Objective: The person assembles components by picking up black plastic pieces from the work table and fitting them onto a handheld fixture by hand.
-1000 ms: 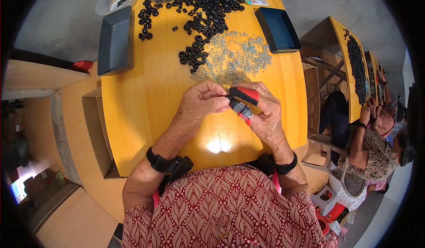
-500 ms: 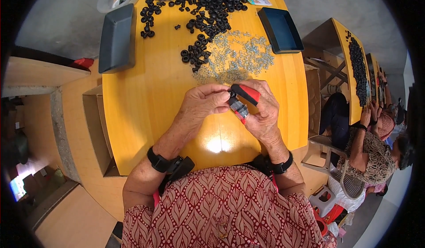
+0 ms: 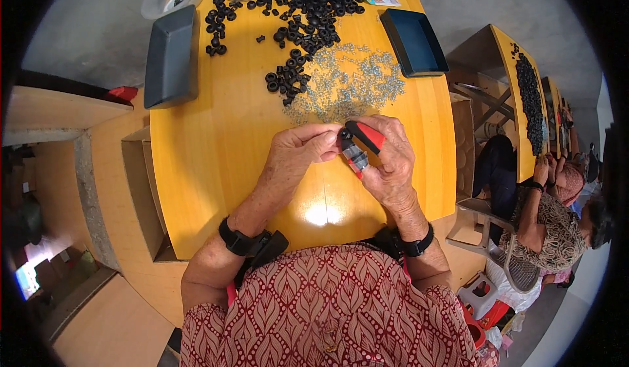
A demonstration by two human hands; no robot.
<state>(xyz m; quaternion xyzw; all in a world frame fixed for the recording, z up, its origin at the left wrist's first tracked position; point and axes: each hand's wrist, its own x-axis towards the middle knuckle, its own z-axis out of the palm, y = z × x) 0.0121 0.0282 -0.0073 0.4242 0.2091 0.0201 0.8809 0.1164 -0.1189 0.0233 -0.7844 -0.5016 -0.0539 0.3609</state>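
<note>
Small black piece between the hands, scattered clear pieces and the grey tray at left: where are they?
Small black piece [image 3: 345, 133], head view: its round upper end.
Scattered clear pieces [image 3: 342, 85], head view: middle of the spread.
Grey tray [image 3: 171, 59], head view: bare inner bottom.

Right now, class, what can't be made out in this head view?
In the head view:
What, if anything, the left grip pinches: hidden by fingers.
Red-and-black item: partly covered by the right grip.
Clear bits: too small for exact shape.
Leftmost clear tub: cut off by top edge.
</note>
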